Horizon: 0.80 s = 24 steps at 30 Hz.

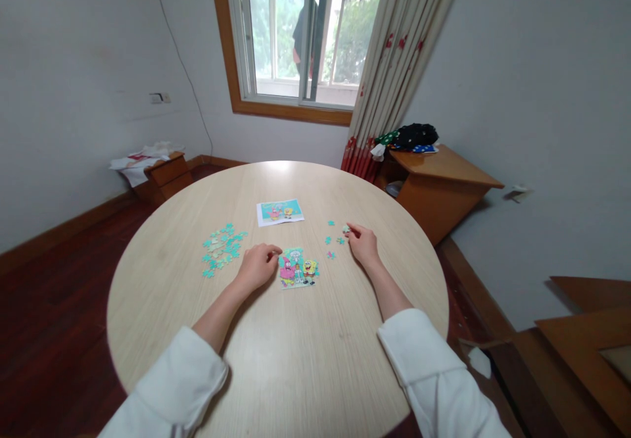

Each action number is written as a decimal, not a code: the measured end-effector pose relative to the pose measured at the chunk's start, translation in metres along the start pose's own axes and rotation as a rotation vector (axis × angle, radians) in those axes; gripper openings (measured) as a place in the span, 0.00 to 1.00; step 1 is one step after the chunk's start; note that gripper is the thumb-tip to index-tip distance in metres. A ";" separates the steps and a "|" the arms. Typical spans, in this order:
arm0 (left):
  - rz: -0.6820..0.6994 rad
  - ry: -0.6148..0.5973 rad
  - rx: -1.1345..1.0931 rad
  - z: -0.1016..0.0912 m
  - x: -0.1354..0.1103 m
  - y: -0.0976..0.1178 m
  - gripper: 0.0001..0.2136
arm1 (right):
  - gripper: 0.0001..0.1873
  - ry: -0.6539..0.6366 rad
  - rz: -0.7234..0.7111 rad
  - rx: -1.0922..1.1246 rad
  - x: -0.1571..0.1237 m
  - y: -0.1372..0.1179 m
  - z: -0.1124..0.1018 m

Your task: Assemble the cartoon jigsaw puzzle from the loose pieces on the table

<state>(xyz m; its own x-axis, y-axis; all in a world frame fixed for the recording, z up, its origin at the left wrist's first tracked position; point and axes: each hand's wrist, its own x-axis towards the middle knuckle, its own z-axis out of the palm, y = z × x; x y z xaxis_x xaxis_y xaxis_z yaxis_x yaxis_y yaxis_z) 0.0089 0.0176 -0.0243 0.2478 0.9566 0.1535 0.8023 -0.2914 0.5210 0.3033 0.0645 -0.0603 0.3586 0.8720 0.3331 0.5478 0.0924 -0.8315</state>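
Note:
A partly assembled jigsaw puzzle [298, 269] lies flat on the round table, showing a pink starfish, a yellow sponge and a pale green figure. Beside its upper left edge rests my left hand [258, 266], palm down, fingers bent loosely and tips at the puzzle's edge; nothing shows in its grasp. To the right, my right hand [363, 244] pinches a puzzle piece [346, 229] between thumb and forefinger, low over the table. Several loose pieces, among them a teal puzzle piece [328, 240], lie just left of that hand.
A spread of loose teal pieces [223, 248] covers the table's left part. Behind the puzzle lies a printed reference picture [280, 212]. The round table [315, 372] stands before a window [276, 37]; a wooden cabinet [444, 168] with cloths on top is at back right.

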 end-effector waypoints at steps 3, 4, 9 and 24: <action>0.005 0.001 -0.002 0.000 0.000 0.000 0.15 | 0.19 0.016 0.015 0.013 0.000 0.000 0.001; 0.004 0.000 -0.001 0.000 0.000 0.000 0.15 | 0.19 0.019 0.022 0.017 0.000 0.000 0.001; 0.001 -0.008 0.009 -0.001 0.000 0.001 0.15 | 0.21 0.011 0.067 0.040 0.000 -0.001 0.002; -0.004 -0.002 0.012 0.000 0.001 0.000 0.14 | 0.20 0.015 0.063 0.062 -0.001 -0.004 0.002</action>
<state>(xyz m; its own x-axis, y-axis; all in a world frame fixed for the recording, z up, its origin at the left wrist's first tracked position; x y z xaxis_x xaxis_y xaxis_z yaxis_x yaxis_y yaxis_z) 0.0093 0.0180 -0.0238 0.2455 0.9577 0.1501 0.8099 -0.2877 0.5111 0.2990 0.0640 -0.0579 0.4026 0.8696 0.2858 0.4762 0.0677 -0.8767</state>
